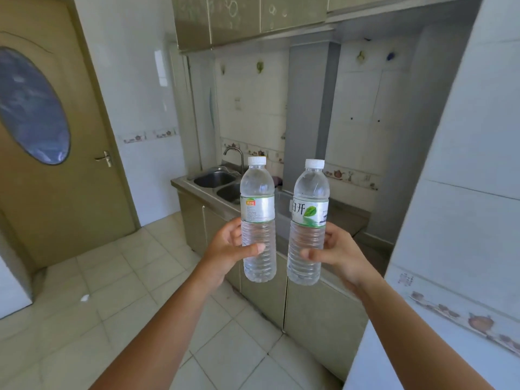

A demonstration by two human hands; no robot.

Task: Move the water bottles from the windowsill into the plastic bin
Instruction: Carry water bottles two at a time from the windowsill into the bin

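Observation:
Two clear water bottles with white caps are held upright in front of me, side by side and slightly apart. My left hand (228, 247) grips the lower ribbed part of the left bottle (258, 209), whose label is silver and green. My right hand (339, 254) grips the right bottle (310, 204), which has a green leaf on its label. Neither a windowsill nor a plastic bin is in view.
A steel counter with a double sink (215, 179) and tap (235, 153) runs along the far wall, cabinets (318, 313) beneath it. A brown door (64, 164) stands at left. A white tiled wall (464, 220) juts in at right. Tiled floor (112, 291) lies below.

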